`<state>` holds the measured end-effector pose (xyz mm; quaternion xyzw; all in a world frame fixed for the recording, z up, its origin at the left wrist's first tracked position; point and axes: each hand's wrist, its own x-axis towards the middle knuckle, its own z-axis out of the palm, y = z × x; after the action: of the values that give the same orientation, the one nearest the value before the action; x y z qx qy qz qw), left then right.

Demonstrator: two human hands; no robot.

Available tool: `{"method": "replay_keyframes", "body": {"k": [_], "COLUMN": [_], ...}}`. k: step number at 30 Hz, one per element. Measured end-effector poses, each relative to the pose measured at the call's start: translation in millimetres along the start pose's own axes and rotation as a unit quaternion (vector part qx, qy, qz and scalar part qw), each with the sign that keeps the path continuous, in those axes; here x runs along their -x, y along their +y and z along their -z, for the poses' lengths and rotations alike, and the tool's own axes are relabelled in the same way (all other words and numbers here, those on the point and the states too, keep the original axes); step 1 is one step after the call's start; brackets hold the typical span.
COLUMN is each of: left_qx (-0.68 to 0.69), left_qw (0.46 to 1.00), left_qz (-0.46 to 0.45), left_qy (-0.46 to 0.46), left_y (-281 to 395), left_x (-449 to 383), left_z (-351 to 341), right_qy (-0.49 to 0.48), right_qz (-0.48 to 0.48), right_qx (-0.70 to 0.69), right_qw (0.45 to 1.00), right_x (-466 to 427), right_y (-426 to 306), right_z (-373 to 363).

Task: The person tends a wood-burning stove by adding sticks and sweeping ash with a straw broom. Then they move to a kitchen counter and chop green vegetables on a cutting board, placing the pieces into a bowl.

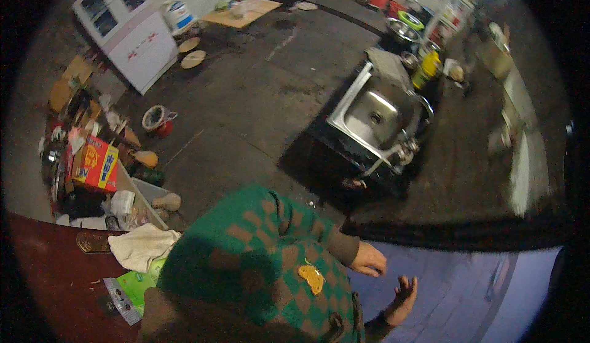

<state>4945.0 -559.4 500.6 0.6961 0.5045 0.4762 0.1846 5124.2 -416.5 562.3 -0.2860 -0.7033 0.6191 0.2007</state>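
Note:
At the lower right, my left hand (370,259) extends from a brown cuff, its fingers loosely bent, with no object visible in it. Below it my right hand (403,299) is raised, fingers spread and holding nothing. The hands are apart, over a bluish tiled surface (442,287). A green and brown checkered sweater (286,269) with a yellow patch fills the lower middle. Above the hands, a stainless steel sink (375,112) is set in a black countertop (318,158), with a yellow bottle (426,68) beside it. The image is somewhat blurred.
A cluttered box with a red and yellow carton (97,163) stands at left, near a cloth (143,246) and a green packet (138,287). A small bin (159,121) and a white cabinet (138,57) are farther back. Bowls (403,30) stand beyond the sink.

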Motion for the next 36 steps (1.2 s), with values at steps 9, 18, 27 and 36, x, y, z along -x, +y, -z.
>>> {"method": "replay_keyframes", "body": {"k": [9,18,27,36], "left_qx": [0.445,0.391,-0.345,-0.548], "left_qw": [0.798,0.625,0.785,0.551], "left_qz": [0.248,0.142,0.347,0.361], "left_qy": [0.323,0.661,0.379,0.515], "left_y": [11,36,22,-7], "left_x": [162,267,306,466], "left_z": [173,257,407,516], "right_qy": [-0.275,-0.396,-0.612,-0.72], "right_qz": [0.503,0.539,-0.215,-0.408], "right_qx": [0.187,0.102,-0.264,-0.233], "right_qw": [0.798,0.737,0.713,0.51], "right_x": [-81,-142,-180,-146], "right_y": [-55,-54,-21,-98], "right_z": [-351,-544,-727,-846]}}
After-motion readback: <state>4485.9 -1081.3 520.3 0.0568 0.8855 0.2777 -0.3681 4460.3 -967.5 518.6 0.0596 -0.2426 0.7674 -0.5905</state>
